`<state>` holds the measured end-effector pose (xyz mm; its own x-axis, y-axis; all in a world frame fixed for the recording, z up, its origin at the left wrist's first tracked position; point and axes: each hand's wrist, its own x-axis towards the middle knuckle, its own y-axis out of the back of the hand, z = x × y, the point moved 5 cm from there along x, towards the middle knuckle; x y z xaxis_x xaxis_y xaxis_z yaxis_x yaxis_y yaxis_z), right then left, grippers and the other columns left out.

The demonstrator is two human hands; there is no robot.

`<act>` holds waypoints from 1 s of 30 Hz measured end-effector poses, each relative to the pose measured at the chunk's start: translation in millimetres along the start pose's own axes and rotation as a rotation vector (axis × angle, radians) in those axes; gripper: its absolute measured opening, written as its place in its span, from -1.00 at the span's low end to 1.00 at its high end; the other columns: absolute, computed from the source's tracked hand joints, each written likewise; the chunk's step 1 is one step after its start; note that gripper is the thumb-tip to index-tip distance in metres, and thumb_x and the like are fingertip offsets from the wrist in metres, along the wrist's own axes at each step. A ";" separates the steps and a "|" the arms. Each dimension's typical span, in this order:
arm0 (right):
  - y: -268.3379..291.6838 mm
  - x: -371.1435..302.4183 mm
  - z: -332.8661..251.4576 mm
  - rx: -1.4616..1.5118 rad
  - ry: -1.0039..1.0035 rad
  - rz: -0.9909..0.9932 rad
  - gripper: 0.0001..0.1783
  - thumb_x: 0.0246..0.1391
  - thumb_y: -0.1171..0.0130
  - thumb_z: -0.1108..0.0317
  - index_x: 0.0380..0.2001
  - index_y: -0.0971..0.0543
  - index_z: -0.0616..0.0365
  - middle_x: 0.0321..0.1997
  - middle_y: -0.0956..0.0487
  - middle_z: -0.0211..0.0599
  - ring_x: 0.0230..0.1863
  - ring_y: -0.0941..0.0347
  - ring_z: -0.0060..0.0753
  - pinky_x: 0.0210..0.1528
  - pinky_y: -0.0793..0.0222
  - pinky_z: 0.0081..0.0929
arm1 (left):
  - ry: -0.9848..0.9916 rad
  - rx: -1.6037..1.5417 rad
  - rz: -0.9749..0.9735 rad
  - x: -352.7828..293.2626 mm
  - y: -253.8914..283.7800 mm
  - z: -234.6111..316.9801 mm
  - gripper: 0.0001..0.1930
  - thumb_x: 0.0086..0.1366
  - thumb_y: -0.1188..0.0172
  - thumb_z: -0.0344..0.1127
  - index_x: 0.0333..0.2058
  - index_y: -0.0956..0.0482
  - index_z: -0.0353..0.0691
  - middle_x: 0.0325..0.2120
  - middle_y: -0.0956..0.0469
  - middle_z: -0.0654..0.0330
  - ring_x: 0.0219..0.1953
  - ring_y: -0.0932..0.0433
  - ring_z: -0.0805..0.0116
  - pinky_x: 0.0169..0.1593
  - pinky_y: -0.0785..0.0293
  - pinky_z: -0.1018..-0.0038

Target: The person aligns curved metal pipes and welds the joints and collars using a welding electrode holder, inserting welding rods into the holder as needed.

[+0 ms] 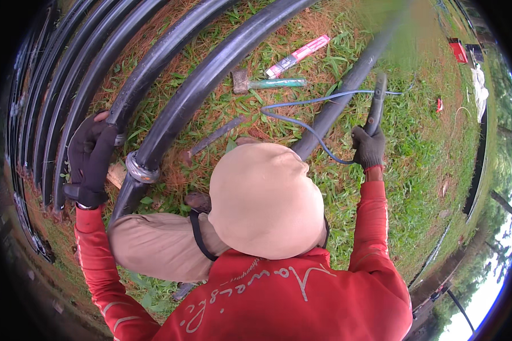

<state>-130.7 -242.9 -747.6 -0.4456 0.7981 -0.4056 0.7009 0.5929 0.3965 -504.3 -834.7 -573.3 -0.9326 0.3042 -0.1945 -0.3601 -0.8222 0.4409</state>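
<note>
Gloves cover both your hands: your left hand (90, 159) clasps a black pipe (153, 62) near its metal collar (140, 169), your right hand (368, 146) grips a welding holder (375, 105) trailing blue cable (301, 122) over grass (415, 148).

We saw black pipes (210, 74), a blue cable (301, 122), a green-handled hammer (270, 83), red sleeves (372, 227), dark gloves (91, 156) and a beige cap (264, 199) over green grass (415, 142).
</note>
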 end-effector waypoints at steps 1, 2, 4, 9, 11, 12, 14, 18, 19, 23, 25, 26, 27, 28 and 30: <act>-8.9 2.5 4.8 0.010 -0.008 0.002 -0.69 0.17 -0.51 0.42 -0.10 -0.60 0.24 -0.41 -0.66 -0.33 -0.50 -0.57 -0.48 -0.47 -0.50 -0.45 | -0.045 0.068 -0.055 2.0 -9.1 3.9 -0.58 0.54 -0.39 -0.38 0.31 -0.67 -0.32 -0.21 -0.74 0.43 -0.16 -0.62 0.67 -0.06 -0.55 0.60; -30.2 2.0 -1.1 -0.069 0.038 -0.032 -0.68 0.17 -0.51 0.39 -0.08 -0.63 0.25 -0.42 -0.66 -0.35 -0.49 -0.56 -0.50 -0.43 -0.51 -0.45 | -0.087 0.138 -0.105 2.2 -17.7 7.6 -0.57 0.53 -0.39 -0.40 0.31 -0.67 -0.31 -0.22 -0.74 0.43 -0.17 -0.61 0.68 -0.06 -0.54 0.60; -62.3 10.0 -8.0 -0.140 0.082 -0.069 -0.67 0.18 -0.51 0.36 -0.06 -0.65 0.26 -0.44 -0.66 -0.38 -0.48 -0.55 -0.52 -0.39 -0.51 -0.45 | -0.098 0.149 -0.107 -0.2 -35.3 20.1 -0.55 0.51 -0.40 -0.43 0.33 -0.66 -0.31 -0.25 -0.71 0.43 -0.19 -0.59 0.68 -0.06 -0.53 0.59; -155.3 66.0 -7.7 0.028 0.157 -0.265 -0.59 0.27 -0.49 0.38 0.11 -0.62 0.30 -0.27 -0.72 -0.32 -0.35 -0.61 -0.49 -0.30 -0.54 -0.46 | 0.185 -0.051 -0.156 -35.7 -63.8 36.5 -0.70 0.45 -0.45 -0.44 0.11 -0.75 -0.33 -0.06 -0.73 0.26 -0.16 -0.61 0.60 -0.04 -0.55 0.53; -181.0 86.3 -3.1 0.192 0.059 -0.329 -0.59 0.31 -0.46 0.42 0.14 -0.60 0.28 -0.22 -0.71 -0.32 -0.33 -0.61 -0.48 -0.30 -0.54 -0.44 | 0.225 -0.048 -0.279 -49.0 -74.1 41.9 -0.63 0.45 -0.47 -0.42 0.18 -0.71 -0.32 -0.10 -0.74 0.30 -0.15 -0.63 0.57 -0.07 -0.59 0.49; -186.0 100.3 3.5 0.220 -0.009 -0.341 -0.62 0.32 -0.44 0.44 0.13 -0.60 0.27 -0.25 -0.70 -0.35 -0.37 -0.58 -0.48 -0.33 -0.52 -0.44 | 0.199 0.032 -0.373 -50.1 -82.2 44.4 -0.60 0.46 -0.47 -0.40 0.21 -0.68 -0.32 -0.10 -0.75 0.30 -0.13 -0.67 0.53 -0.06 -0.63 0.46; -193.4 106.9 1.2 0.248 -0.011 -0.288 -0.75 0.31 -0.45 0.43 -0.04 -0.61 0.23 -0.31 -0.66 -0.40 -0.39 -0.57 -0.47 -0.33 -0.52 -0.45 | 0.194 0.053 -0.468 -57.4 -103.7 38.0 -0.57 0.48 -0.46 -0.38 0.25 -0.63 -0.33 -0.11 -0.75 0.25 -0.13 -0.70 0.48 -0.06 -0.66 0.44; -208.6 131.4 26.3 0.172 -0.070 -0.339 -0.72 0.28 -0.40 0.49 -0.01 -0.57 0.31 -0.26 -0.68 -0.23 -0.40 -0.64 -0.32 -0.32 -0.68 -0.33 | -0.064 0.244 -0.512 -76.0 -116.3 31.7 -0.49 0.51 -0.42 -0.16 0.30 -0.59 -0.30 -0.15 -0.75 0.13 -0.17 -0.73 0.31 -0.06 -0.67 0.32; -210.9 131.2 32.5 0.183 -0.096 -0.342 -0.73 0.26 -0.40 0.50 -0.04 -0.57 0.31 -0.24 -0.67 -0.21 -0.39 -0.63 -0.31 -0.28 -0.71 -0.32 | -0.123 0.272 -0.564 -79.7 -119.9 27.2 -0.46 0.52 -0.40 -0.07 0.30 -0.59 -0.28 -0.16 -0.74 0.07 -0.18 -0.73 0.24 -0.07 -0.67 0.26; -211.5 124.4 42.0 0.223 -0.121 -0.361 -0.67 0.25 -0.39 0.54 0.03 -0.57 0.39 -0.12 -0.68 -0.10 -0.20 -0.71 -0.17 -0.11 -0.78 -0.25 | -0.105 0.213 -0.590 -85.5 -116.1 18.9 -0.50 0.50 -0.30 -0.04 0.24 -0.61 -0.26 -0.21 -0.71 0.00 -0.21 -0.71 0.12 -0.13 -0.61 0.14; -196.5 126.3 46.6 0.264 -0.151 -0.321 -0.62 0.24 -0.38 0.57 0.08 -0.56 0.44 -0.04 -0.68 -0.03 -0.07 -0.76 -0.08 0.00 -0.82 -0.20 | -0.098 0.237 -0.606 -81.7 -123.7 16.6 -0.51 0.50 -0.29 -0.06 0.24 -0.61 -0.24 -0.23 -0.70 0.01 -0.22 -0.70 0.11 -0.12 -0.61 0.14; -189.6 125.0 41.6 0.254 -0.143 -0.326 -0.62 0.24 -0.38 0.57 0.08 -0.56 0.44 -0.04 -0.68 -0.03 -0.07 -0.76 -0.08 0.00 -0.82 -0.20 | -0.091 0.262 -0.635 -81.9 -126.9 12.4 -0.52 0.49 -0.28 -0.08 0.25 -0.61 -0.23 -0.24 -0.70 0.03 -0.23 -0.70 0.10 -0.12 -0.61 0.13; -180.4 125.1 33.0 0.195 -0.037 -0.331 -0.58 0.26 -0.36 0.58 0.14 -0.53 0.48 0.01 -0.69 0.01 0.00 -0.77 0.00 0.06 -0.83 -0.15 | -0.155 0.201 -0.597 -84.8 -125.2 6.7 -0.49 0.48 -0.26 -0.11 0.30 -0.60 -0.20 -0.18 -0.72 0.02 -0.20 -0.70 0.09 -0.11 -0.61 0.11; -165.6 121.9 26.2 0.143 0.068 -0.329 -0.53 0.29 -0.34 0.59 0.21 -0.50 0.53 0.05 -0.70 0.05 0.08 -0.77 0.09 0.11 -0.84 -0.10 | -0.162 0.196 -0.596 -84.1 -129.5 4.2 -0.49 0.48 -0.26 -0.11 0.30 -0.60 -0.20 -0.18 -0.72 0.02 -0.20 -0.70 0.09 -0.11 -0.61 0.11; -149.3 118.6 10.9 0.071 0.240 -0.441 -0.49 0.34 -0.29 0.59 0.29 -0.44 0.56 0.18 -0.68 0.13 0.21 -0.73 0.16 0.26 -0.79 0.00 | -0.150 0.169 -0.547 -80.8 -138.8 -1.9 -0.56 0.38 -0.34 -0.03 0.07 -0.62 -0.20 -0.35 -0.58 0.09 -0.26 -0.61 0.02 -0.11 -0.58 0.06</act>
<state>-282.1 -238.0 -863.9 -0.8173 0.4809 -0.3175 0.4498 0.8768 0.1701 -378.9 -746.1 -620.4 -0.5990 0.7371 -0.3128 -0.7775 -0.4420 0.4473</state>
